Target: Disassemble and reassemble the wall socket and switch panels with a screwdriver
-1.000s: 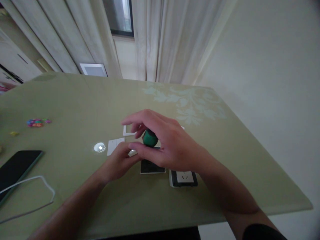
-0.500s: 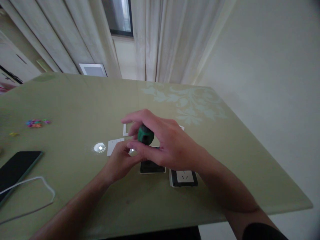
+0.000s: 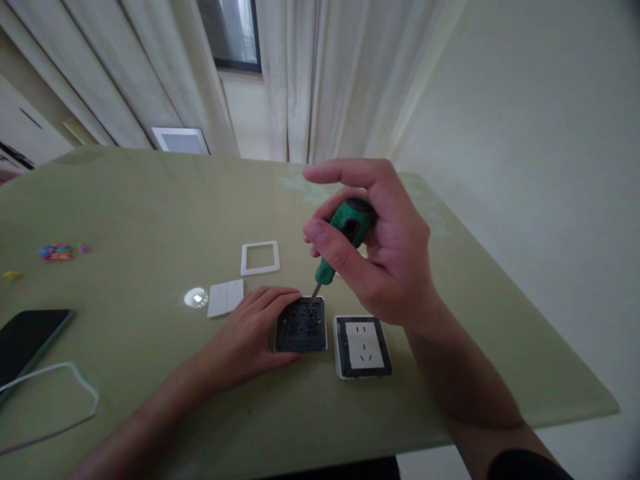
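While my left hand [image 3: 250, 325] braces the dark square module [image 3: 301, 330], half open with fingers at its far side and thumb at its near side, my right hand [image 3: 395, 250] curls around a green screwdriver [image 3: 346, 217], one finger lifted clear. The module lies towards the worktop's [image 3: 150, 220] near edge, well left of the near-right corner. I judge this screw work; tip contact I can't tell. Next calls for seating the tip squarely.

one screwdriver [image 3: 345, 220], one socket [image 3: 364, 345], one phone [image 3: 31, 337]
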Tool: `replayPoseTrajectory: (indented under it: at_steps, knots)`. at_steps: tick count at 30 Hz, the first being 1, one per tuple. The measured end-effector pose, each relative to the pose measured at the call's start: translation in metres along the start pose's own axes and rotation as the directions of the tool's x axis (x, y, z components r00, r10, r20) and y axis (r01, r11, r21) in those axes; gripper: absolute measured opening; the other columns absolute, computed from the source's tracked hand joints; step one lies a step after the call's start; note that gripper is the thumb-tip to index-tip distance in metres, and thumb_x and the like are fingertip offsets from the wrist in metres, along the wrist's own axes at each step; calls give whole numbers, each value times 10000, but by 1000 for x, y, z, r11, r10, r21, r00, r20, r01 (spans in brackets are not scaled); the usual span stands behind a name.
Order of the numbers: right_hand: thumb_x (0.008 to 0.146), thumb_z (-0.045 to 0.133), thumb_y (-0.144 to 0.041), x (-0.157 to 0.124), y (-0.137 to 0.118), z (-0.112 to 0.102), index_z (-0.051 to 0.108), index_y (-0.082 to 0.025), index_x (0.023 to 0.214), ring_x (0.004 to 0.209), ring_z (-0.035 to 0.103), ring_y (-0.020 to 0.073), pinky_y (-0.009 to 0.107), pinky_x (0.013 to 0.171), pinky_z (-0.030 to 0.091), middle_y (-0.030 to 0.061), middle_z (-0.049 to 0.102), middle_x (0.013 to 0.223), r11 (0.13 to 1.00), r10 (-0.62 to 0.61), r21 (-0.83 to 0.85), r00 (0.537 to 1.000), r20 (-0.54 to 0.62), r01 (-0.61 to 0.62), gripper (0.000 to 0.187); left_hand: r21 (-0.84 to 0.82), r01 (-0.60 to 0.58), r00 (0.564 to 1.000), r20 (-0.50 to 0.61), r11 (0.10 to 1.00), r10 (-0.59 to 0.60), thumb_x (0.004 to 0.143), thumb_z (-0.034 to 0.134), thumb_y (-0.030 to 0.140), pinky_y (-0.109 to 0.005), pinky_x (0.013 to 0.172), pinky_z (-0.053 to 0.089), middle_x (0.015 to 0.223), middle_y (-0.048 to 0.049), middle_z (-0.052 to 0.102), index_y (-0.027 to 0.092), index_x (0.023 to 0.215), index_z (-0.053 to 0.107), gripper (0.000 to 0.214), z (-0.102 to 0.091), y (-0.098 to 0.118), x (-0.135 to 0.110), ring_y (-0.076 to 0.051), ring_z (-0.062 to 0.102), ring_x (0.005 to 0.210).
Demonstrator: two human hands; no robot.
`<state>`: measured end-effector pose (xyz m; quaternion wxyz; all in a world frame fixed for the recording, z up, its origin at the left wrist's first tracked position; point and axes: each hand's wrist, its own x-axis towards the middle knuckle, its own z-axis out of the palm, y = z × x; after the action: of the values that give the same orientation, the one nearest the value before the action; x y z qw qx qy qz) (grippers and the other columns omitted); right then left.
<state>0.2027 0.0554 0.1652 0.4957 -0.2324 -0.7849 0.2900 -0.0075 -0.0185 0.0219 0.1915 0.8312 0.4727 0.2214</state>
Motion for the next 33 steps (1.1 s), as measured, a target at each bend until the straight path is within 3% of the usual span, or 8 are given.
replayPoseTrajectory:
  at_steps: [3, 7, 14, 20, 27, 33]
  knots:
    - [1014, 679, -209, 1, 0, -1, 599, -220, 1326, 855, 728, 127, 262, 812, 628, -41, 688, 951, 1000, 0, -7, 1000, -9, 0, 322, -23, 3, 1000, 9, 1000, -3, 843, 886, 510, -555, 1147, 520, 1531, -103, 592, 306, 1535, 454, 841, 0, -2, -2, -354, 577, 1380]
    - [1013, 673, -191, 3, 0, 0, 599, -215, 1318, 865, 730, 124, 254, 830, 624, -43, 678, 938, 1000, 0, -9, 999, -33, 0, 315, -81, 15, 1000, 13, 997, -14, 890, 842, 462, -553, 1164, 519, 1555, -93, 562, 330, 1520, 472, 742, -1, 0, -4, -351, 579, 1399]
    - [1018, 670, -203, 3, 0, 0, 599, -196, 1339, 865, 730, 138, 277, 836, 626, -21, 683, 964, 999, 8, -40, 1000, -12, -8, 329, -253, 57, 998, 10, 966, -56, 766, 914, 386, -584, 1169, 504, 1531, -126, 493, 301, 1392, 491, 761, 1, 2, -3, -390, 521, 1432]
    - [1037, 662, -268, 2, 3, -4, 593, -227, 1379, 883, 727, 143, 277, 813, 622, -19, 693, 959, 999, 1, -52, 1000, 3, -1, 351, -338, 92, 995, 0, 936, -98, 742, 916, 358, -562, 1138, 513, 1414, -107, 545, 283, 1345, 505, 734, 3, 3, -2, -360, 561, 1339]
    - [1054, 643, -322, 0, 4, -7, 576, -253, 1412, 887, 722, 137, 232, 739, 598, -15, 701, 978, 996, 15, -91, 1000, 14, -14, 370, -319, 112, 991, -39, 941, -132, 742, 904, 347, -542, 1103, 521, 1364, -100, 586, 268, 1329, 532, 700, 1, 6, -1, -351, 589, 1285]
    - [1051, 643, -325, 0, 4, -6, 580, -256, 1412, 887, 721, 147, 250, 744, 602, -11, 692, 979, 996, 19, -92, 1000, 10, -18, 373, -349, 226, 969, -12, 909, -246, 797, 880, 439, -511, 1007, 565, 1296, -97, 646, 261, 1341, 525, 674, -4, 5, -3, -337, 660, 1174]
